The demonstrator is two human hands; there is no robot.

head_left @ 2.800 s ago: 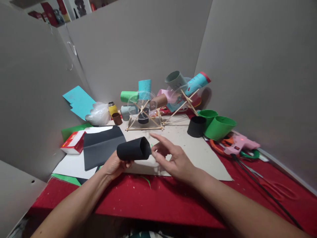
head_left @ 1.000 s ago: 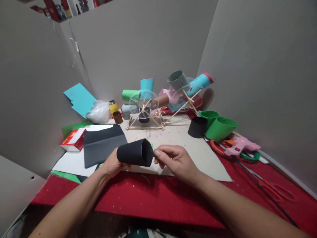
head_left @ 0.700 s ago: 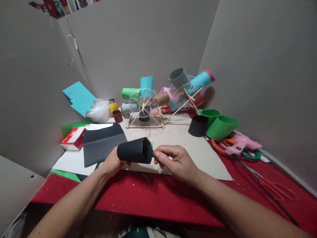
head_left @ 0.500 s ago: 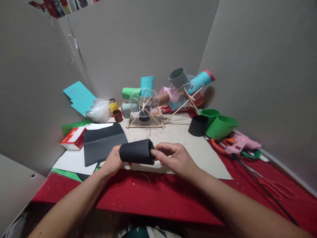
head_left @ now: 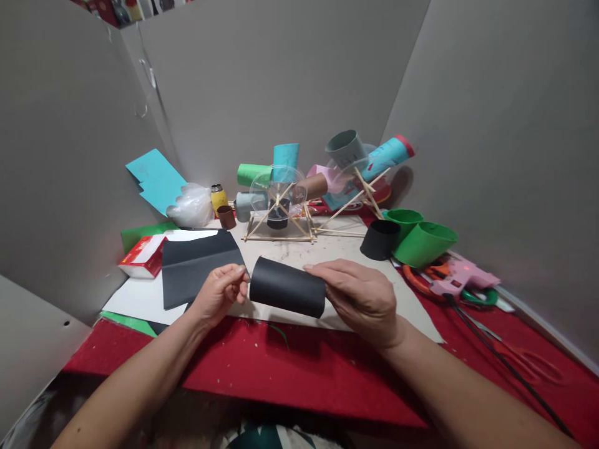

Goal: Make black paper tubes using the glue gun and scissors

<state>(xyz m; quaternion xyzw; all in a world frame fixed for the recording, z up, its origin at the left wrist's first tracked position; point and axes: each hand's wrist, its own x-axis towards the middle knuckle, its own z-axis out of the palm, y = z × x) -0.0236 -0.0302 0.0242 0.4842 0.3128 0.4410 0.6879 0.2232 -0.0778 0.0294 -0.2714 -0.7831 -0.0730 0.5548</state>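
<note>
A rolled black paper tube point(head_left: 287, 294) lies sideways between my hands, just above a grey cardboard sheet point(head_left: 374, 287). My right hand point(head_left: 362, 298) grips the tube's right end, fingers wrapped over the top. At the tube's left end my left hand point(head_left: 219, 294) has its fingers curled and pinched at the rim. A folded black paper sheet point(head_left: 196, 265) lies to the left on white paper.
Two stick-and-paper-cup wheel models point(head_left: 281, 199) stand at the back. A black cup point(head_left: 380, 239) and green cups point(head_left: 423, 242) sit to the right, beside a pink glue gun point(head_left: 456, 277) with its cord. A red box point(head_left: 145, 255) lies left. Grey partition walls enclose the red table point(head_left: 304, 374).
My right hand went from pinching the tube's open end to gripping its right end. The tube turned sideways and shifted right. My left hand moved from holding its body to its left rim.
</note>
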